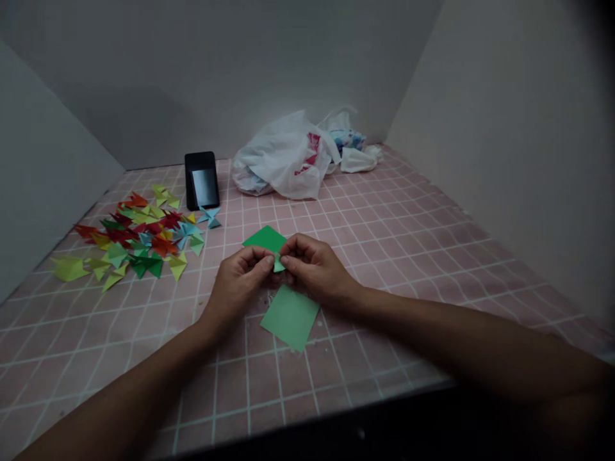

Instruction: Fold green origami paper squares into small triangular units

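Observation:
Between both hands is a small folded piece of light green paper [278, 262], pinched from either side. My left hand [243, 275] is closed on its left edge, thumb on top. From the right, my right hand [319, 269] grips it with thumb and fingertips. Much of the folded paper is hidden by the fingers. Behind the hands a darker green paper sheet [266, 239] lies flat, partly covered. A light green square sheet [291, 318] rests on the cloth just below the hands, turned like a diamond.
A pile of folded paper pieces [139, 237] in several colours spreads at the left. Behind it a black phone [202, 180] stands tilted. White plastic bags [288, 153] sit against the back wall. Pink checked cloth [408, 243] covers the table, with walls on three sides.

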`<action>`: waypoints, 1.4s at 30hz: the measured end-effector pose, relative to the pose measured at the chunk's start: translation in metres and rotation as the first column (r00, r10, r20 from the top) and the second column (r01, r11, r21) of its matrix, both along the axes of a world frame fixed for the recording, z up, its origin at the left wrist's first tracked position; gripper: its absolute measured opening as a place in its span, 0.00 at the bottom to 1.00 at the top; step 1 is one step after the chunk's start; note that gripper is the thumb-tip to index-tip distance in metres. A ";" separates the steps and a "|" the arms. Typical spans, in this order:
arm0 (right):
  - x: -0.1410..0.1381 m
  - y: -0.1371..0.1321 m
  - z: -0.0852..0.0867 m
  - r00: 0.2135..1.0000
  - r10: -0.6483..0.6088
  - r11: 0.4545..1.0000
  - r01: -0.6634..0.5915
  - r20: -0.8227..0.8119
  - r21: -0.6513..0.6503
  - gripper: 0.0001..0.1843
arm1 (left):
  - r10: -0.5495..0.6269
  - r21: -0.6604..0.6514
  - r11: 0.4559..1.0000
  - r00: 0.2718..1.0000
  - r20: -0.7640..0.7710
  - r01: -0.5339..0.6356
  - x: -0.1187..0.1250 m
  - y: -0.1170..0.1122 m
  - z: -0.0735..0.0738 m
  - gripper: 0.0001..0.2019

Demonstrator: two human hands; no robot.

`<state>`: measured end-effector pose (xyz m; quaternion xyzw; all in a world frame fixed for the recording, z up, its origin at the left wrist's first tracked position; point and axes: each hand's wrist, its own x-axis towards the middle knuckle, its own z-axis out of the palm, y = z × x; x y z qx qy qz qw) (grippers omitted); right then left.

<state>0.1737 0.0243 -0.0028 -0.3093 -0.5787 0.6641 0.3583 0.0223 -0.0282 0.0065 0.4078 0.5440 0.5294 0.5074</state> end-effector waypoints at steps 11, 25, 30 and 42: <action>0.002 0.001 0.002 0.999 0.004 1.000 -0.005 0.038 0.019 0.07 | -0.048 -0.009 0.999 0.999 -0.005 0.048 0.000 -0.001 0.001 0.13; 0.002 0.003 0.000 0.999 0.022 1.000 -0.022 0.049 0.001 0.07 | -0.037 -0.014 0.999 0.999 -0.022 0.037 -0.002 0.000 -0.003 0.13; 0.002 0.003 -0.001 0.998 0.031 0.999 -0.032 0.055 0.006 0.07 | -0.024 -0.005 1.000 0.999 -0.049 0.024 -0.001 -0.001 -0.002 0.13; 0.002 0.002 0.001 0.997 0.050 0.999 -0.051 0.051 0.017 0.07 | 0.014 0.020 1.000 0.997 -0.081 -0.012 0.001 -0.003 -0.004 0.12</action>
